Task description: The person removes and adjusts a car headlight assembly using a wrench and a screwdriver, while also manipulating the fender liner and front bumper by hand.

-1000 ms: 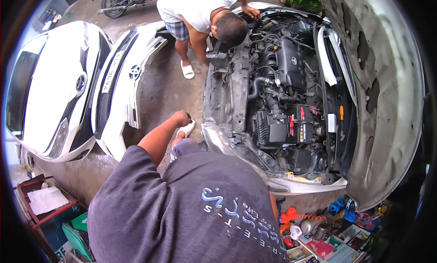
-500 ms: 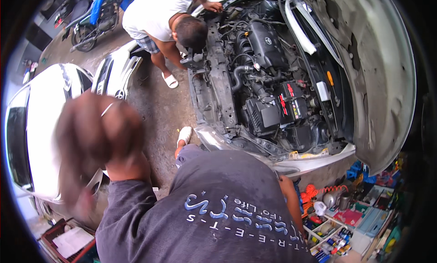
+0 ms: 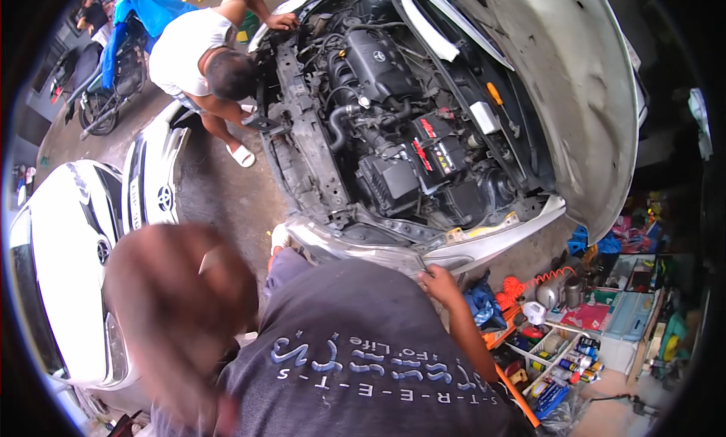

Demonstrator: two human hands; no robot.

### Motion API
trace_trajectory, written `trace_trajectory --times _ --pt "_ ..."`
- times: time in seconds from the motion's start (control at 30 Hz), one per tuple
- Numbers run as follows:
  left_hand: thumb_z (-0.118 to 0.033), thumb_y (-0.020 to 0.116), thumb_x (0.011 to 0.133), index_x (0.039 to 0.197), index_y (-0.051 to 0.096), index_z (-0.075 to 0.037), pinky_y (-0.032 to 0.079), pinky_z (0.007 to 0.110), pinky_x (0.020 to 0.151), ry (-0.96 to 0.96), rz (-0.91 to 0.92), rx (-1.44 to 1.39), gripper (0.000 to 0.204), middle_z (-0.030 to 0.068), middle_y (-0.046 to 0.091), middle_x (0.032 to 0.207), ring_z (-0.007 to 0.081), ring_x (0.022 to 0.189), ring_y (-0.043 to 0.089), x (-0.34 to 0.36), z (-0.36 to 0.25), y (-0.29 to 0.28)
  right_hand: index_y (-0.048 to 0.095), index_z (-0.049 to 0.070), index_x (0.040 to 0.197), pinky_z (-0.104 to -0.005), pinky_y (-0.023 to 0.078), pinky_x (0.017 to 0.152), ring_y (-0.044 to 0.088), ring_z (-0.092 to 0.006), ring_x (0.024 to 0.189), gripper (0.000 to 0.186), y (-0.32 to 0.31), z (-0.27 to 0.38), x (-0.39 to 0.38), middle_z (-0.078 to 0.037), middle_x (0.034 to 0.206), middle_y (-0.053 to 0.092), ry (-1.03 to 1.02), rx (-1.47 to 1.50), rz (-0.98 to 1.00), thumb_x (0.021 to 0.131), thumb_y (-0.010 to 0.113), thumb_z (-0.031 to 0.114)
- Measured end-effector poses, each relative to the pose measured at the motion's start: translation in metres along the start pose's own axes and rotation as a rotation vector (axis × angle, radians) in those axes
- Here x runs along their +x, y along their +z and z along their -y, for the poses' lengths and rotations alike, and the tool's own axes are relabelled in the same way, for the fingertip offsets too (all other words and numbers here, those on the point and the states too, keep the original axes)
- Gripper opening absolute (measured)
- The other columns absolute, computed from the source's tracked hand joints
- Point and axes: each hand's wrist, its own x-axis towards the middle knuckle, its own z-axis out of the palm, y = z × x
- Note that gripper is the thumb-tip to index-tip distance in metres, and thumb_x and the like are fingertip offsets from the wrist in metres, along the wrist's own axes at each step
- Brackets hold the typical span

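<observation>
My left hand (image 3: 181,301) is raised close in front of me at the left, badly blurred, with a small pale spot on it; whether it holds anything is unclear. By the near edge of the car's silver fender (image 3: 484,248) is my right hand (image 3: 440,284), its fingers closed round a small thin dark thing that I cannot make out. Beyond it lies the open engine bay, with a black engine cover (image 3: 378,65) and a black battery (image 3: 435,153) with red marks. An orange-handled tool (image 3: 494,94) lies near the raised hood (image 3: 575,119).
A person in a white top (image 3: 193,51) bends over the car's front, one hand on it. A detached bumper (image 3: 155,172) stands beside a white car (image 3: 64,286). Tools, cans and an orange coiled hose (image 3: 529,282) crowd the right. A motorcycle (image 3: 102,100) stands far left.
My view has shifted, so the car sits further left. My left hand appears lower and nearer. My right hand, hidden before, now shows at the fender with its forearm.
</observation>
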Motion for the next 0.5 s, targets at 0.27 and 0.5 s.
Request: trace_trajectory --times 0.27,0.5 --pt "-0.031 0.08 0.092 0.151 0.045 -0.003 0.049 0.033 0.094 -1.217 -0.689 0.097 0.074 0.0068 0.062 0.119 0.0179 0.108 0.058 -0.181 0.217 -0.021 0.061 -0.001 0.126 -0.0305 0.052 0.086 0.063 -0.0158 0.096 0.039 0.018 0.194 0.026 -0.007 0.108 0.065 -0.165 0.912 0.248 0.087 0.059 -0.003" --pt "-0.039 0.051 0.107 0.106 0.063 -0.006 0.055 0.039 0.076 -1.208 -1.256 -0.435 0.035 0.0097 0.069 0.098 0.0249 0.086 0.069 -0.215 0.255 -0.058 0.044 0.001 0.151 -0.0381 0.049 0.107 0.057 -0.0241 0.133 0.058 0.042 0.291 0.054 -0.018 0.143 0.058 -0.472 0.401 0.391 0.096 0.059 0.001"
